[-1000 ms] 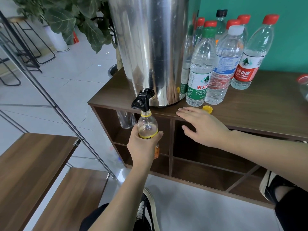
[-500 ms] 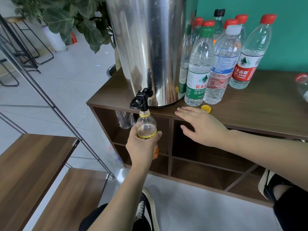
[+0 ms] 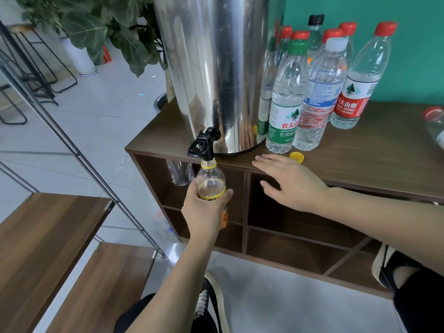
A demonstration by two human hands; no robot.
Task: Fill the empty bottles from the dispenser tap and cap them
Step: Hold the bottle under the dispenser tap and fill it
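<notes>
A tall steel dispenser (image 3: pixel 216 68) stands on a dark wood cabinet (image 3: pixel 360 159), its black tap (image 3: pixel 204 145) jutting over the front edge. My left hand (image 3: pixel 204 210) grips a small clear bottle with a yellow neck ring and orange label (image 3: pixel 211 181), held upright with its mouth right under the tap. My right hand (image 3: pixel 288 181) lies flat with straight fingers on the cabinet's front edge. A loose yellow cap (image 3: pixel 297 156) sits just beyond its fingertips.
Several capped water bottles (image 3: pixel 319 92) crowd the cabinet top right of the dispenser. Another red-capped bottle (image 3: pixel 436 123) shows at the right edge. An empty bottle (image 3: pixel 179 174) stands in an open cubby. Wooden steps (image 3: pixel 48 236) and a metal rail (image 3: pixel 60 131) lie left.
</notes>
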